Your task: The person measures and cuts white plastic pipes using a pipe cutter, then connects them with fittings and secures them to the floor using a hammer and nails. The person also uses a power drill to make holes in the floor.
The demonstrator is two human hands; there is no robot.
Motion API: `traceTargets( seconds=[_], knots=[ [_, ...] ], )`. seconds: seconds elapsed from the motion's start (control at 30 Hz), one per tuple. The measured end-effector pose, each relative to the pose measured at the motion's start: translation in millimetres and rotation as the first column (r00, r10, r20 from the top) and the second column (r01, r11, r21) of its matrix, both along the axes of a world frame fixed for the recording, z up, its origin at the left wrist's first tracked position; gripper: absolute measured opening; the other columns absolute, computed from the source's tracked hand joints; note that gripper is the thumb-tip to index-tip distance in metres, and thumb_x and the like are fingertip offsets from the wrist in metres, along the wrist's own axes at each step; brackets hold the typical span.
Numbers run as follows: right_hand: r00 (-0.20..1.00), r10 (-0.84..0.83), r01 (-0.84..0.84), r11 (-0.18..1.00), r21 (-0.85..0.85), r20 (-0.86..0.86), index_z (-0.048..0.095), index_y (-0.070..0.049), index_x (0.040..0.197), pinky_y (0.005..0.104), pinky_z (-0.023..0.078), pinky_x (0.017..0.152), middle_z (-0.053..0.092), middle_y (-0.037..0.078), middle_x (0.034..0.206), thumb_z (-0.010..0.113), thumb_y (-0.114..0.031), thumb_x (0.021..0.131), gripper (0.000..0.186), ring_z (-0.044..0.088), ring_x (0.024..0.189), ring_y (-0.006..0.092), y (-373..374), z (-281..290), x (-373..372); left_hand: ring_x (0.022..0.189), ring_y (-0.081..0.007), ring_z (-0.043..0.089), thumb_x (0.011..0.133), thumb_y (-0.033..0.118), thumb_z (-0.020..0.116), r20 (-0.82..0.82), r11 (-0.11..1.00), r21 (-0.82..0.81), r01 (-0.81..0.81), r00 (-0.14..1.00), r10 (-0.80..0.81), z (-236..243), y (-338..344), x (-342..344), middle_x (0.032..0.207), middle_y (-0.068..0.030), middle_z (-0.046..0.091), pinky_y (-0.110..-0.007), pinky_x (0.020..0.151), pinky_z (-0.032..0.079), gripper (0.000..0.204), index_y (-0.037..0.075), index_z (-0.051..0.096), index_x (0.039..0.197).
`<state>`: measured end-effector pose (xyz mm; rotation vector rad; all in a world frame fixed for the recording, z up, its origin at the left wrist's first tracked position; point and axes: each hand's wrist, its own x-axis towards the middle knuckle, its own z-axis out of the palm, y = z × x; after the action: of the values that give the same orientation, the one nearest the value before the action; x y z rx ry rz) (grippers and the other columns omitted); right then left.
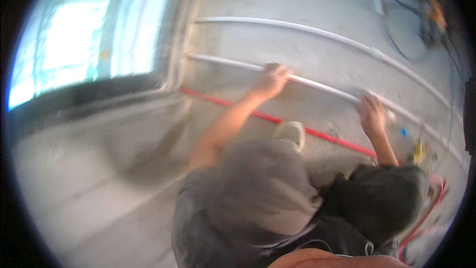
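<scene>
A long white pipe (322, 87) runs along the concrete floor from near the window frame toward the right. My left hand (271, 81) is closed over it, fingers curled round the pipe. Further right, my right hand (372, 114) is closed on the same pipe; motion blurs its fingers. Beyond lies a second white pipe (297, 25), roughly parallel and apart from my hands. Nearer to me a red pipe (267, 117) crosses the floor, close to my light-coloured shoe (291, 135).
A bright window (99, 34) with a dark sill stands at the left. At the far right lies an orange-and-black power tool (436, 17) with a dark cable. Small yellow (419, 152) and blue (404, 132) items sit beyond my right forearm. Red cord (421, 223) lies by my right leg.
</scene>
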<state>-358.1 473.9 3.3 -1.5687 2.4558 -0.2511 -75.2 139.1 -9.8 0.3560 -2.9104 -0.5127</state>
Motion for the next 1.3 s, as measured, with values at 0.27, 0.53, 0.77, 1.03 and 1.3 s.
traceTargets(
  seconds=[0.27, 0.53, 0.77, 1.03, 1.3],
  knots=[
    [0.982, 0.150, -0.135, 0.983, -0.126, 0.116, 0.067, -0.005, 0.129, 0.0504, 0.055, 0.088, 0.066, 0.017, 0.117, 0.081, -0.015, 0.088, 0.044, 0.066, 0.112, 0.0400, -7, 8, -16, 0.108, -0.0356, 0.061, 0.089, 0.014, 0.072, -0.044, 0.999, -0.032, -0.006, 0.999, 0.004, 7, -6, 4, 0.108, -0.0116, 0.061, -0.050, 0.096, 0.050, 0.020, 0.006, 0.066, 0.106],
    [0.989, 0.094, -0.096, 0.995, 0.006, 0.116, 0.067, -0.004, 0.125, 0.0495, 0.055, 0.085, 0.067, 0.016, 0.109, 0.080, -0.021, 0.089, 0.042, 0.067, 0.105, 0.0393, 15, 9, -27, 0.112, -0.0351, 0.060, 0.089, 0.014, 0.073, -0.025, 1.000, -0.023, 0.017, 1.000, -0.018, 5, -1, 9, 0.112, -0.0123, 0.062, -0.049, 0.099, 0.050, 0.023, 0.003, 0.066, 0.109],
    [0.991, 0.136, -0.136, 0.991, -0.009, -0.018, 0.067, -0.006, 0.114, 0.0514, 0.053, 0.081, 0.067, 0.015, 0.103, 0.080, -0.024, 0.090, 0.033, 0.066, 0.101, 0.0380, 42, 12, -42, 0.114, -0.0365, 0.060, 0.089, 0.016, 0.076, -0.061, 1.000, 0.013, 0.005, 0.998, -0.004, 2, -1, 8, 0.116, -0.0133, 0.063, -0.050, 0.100, 0.049, 0.031, 0.002, 0.067, 0.116],
    [0.989, 0.097, -0.119, 0.968, 0.221, 0.109, 0.064, -0.006, 0.101, 0.0540, 0.052, 0.080, 0.068, 0.017, 0.098, 0.076, -0.030, 0.094, 0.028, 0.067, 0.098, 0.0403, 38, 9, -52, 0.111, -0.0373, 0.060, 0.088, 0.015, 0.077, -0.072, 0.999, 0.039, -0.014, 0.997, 0.017, -2, -4, 10, 0.114, -0.0140, 0.063, -0.051, 0.099, 0.048, 0.033, 0.003, 0.067, 0.117],
    [0.992, 0.066, -0.076, 0.993, 0.094, 0.109, 0.070, -0.003, 0.126, 0.0538, 0.052, 0.105, 0.070, 0.021, 0.123, 0.071, -0.033, 0.099, 0.041, 0.064, 0.121, 0.0410, 49, 10, -44, 0.106, -0.0409, 0.063, 0.082, 0.003, 0.072, -0.187, 1.000, 0.001, 0.012, 0.982, -0.011, -12, 2, 5, 0.112, -0.0187, 0.068, -0.055, 0.093, 0.051, 0.039, 0.005, 0.072, 0.121]
  ],
)
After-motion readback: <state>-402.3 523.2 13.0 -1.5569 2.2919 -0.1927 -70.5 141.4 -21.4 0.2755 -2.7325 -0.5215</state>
